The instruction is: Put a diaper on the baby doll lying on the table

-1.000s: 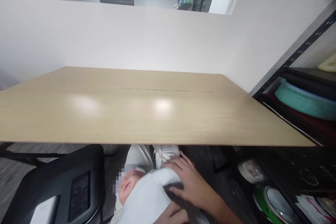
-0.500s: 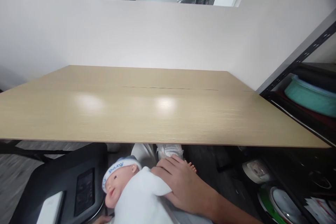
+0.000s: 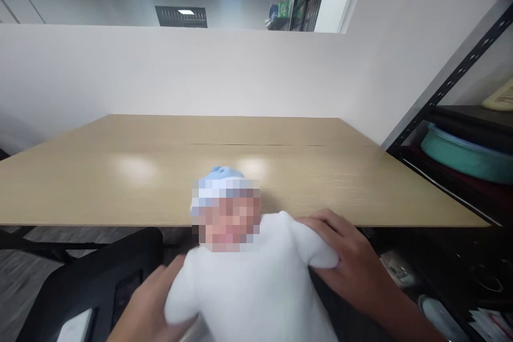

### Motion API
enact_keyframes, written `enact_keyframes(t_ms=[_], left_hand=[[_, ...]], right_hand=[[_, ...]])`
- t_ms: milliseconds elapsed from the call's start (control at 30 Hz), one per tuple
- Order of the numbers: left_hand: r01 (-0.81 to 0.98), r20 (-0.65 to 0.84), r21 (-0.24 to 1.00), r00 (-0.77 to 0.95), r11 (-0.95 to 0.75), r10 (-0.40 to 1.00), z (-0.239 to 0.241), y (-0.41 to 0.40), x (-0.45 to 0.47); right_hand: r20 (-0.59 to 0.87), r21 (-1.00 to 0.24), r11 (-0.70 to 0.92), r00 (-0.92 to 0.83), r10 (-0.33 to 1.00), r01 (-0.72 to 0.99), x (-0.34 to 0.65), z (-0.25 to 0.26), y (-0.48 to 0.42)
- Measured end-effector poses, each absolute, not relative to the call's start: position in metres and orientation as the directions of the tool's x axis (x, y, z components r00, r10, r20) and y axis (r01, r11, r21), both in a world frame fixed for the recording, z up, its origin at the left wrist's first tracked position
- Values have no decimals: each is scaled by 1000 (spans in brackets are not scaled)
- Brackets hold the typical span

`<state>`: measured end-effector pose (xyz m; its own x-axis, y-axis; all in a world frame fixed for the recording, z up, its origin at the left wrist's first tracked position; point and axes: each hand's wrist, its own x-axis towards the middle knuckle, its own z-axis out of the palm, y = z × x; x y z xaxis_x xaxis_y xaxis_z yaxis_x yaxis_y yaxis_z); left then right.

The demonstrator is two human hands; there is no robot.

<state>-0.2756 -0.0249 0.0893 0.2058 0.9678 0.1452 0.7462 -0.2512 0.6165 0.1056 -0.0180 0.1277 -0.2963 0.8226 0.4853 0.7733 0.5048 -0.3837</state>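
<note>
A baby doll (image 3: 256, 283) in a white long-sleeved top and a light blue cap (image 3: 219, 177) is held up in front of me, its head above the table's front edge. My left hand (image 3: 154, 302) grips the doll's arm and side at the left. On the other side my right hand (image 3: 344, 256) is closed around the doll's other arm. The doll's face is blurred out, and its legs are out of view below.
The wooden table (image 3: 120, 181) stretches across before a white wall (image 3: 224, 69). At left below stands a black chair (image 3: 84, 278) with a white box-shaped item (image 3: 75, 327) on it. A dark metal rack (image 3: 452, 77) on the right holds a teal basin (image 3: 465, 155).
The doll has risen from my lap to the table edge and turned more upright. My left hand has come into fuller view, and my right hand has moved up and right.
</note>
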Motion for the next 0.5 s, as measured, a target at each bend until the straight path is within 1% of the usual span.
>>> enact_keyframes(t_ms=[67,133,267,400,500], left_hand=[[725,64,628,313,-283,947,101,15,-269],[699,41,648,365,-303,930,110,53,-258],[727,49,602,378,-329,925,113,111,-242],[780,54,522,372,-344,927,103,140,-239],[814,68,462,364,-352,929,95,154,-239]], right_hand=[[457,-381,409,-216,863,829,114,113,0],[443,-370,316,-133,886,874,119,98,22],[410,-372,193,-26,912,908,125,78,58],[310,-475,116,42,950,872,127,66,77],[270,-510,95,54,961,855,128,58,90]])
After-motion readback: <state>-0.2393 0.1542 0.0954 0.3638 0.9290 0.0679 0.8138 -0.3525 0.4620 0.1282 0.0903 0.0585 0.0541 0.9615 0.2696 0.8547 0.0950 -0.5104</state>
